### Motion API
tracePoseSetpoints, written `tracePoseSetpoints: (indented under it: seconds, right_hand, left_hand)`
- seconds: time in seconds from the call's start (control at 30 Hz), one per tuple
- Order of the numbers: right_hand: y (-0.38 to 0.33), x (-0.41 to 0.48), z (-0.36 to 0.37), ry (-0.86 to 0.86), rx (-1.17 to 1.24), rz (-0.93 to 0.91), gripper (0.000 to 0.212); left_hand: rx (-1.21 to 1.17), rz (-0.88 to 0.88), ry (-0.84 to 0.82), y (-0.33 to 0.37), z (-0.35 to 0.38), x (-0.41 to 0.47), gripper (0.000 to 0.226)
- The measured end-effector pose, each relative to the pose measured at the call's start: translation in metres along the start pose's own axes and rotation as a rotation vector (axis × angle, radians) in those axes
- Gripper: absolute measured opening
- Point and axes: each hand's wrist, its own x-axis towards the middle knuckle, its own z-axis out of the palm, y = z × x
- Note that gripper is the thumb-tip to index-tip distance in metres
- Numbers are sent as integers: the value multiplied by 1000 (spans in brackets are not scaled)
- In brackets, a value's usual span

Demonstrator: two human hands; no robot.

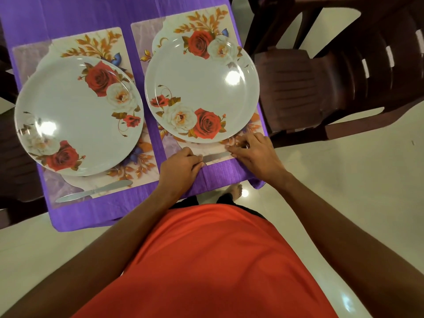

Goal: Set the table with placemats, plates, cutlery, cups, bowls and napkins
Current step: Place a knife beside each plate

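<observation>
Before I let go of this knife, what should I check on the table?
1. Right knife lies on right placemat: ok.
2. Right knife clear of right plate: ok.
3. Left hand and right hand grip its ends: ok.
4. Left knife lies on left placemat, on the near side of left plate: ok.
5. Right knife's handle direction: cannot tell, hands cover both ends.
6. Cups, bowls, napkins set: not ok, none in view.

A purple tablecloth (68,14) covered the tabletop and hung over its near edge, a dark brown plastic chair (321,83) with a slatted back stood close at the right side, and a glossy pale floor (344,180) reflected ceiling lights below.
</observation>
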Motion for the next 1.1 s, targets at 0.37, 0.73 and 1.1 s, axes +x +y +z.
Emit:
tracePoseSetpoints:
  seconds: [0.37, 0.73, 1.1]
  right_hand:
    - [12, -18, 8, 85, 152, 278, 27]
    - [5, -18, 4, 86, 237, 407, 28]
    - [1, -16, 4, 102, 333, 506, 33]
  left_hand:
    - [-20, 8, 5, -1, -2, -2, 23]
    - [-18, 15, 20, -2, -1, 1, 24]
    - [-15, 44, -3, -3, -3, 3, 22]
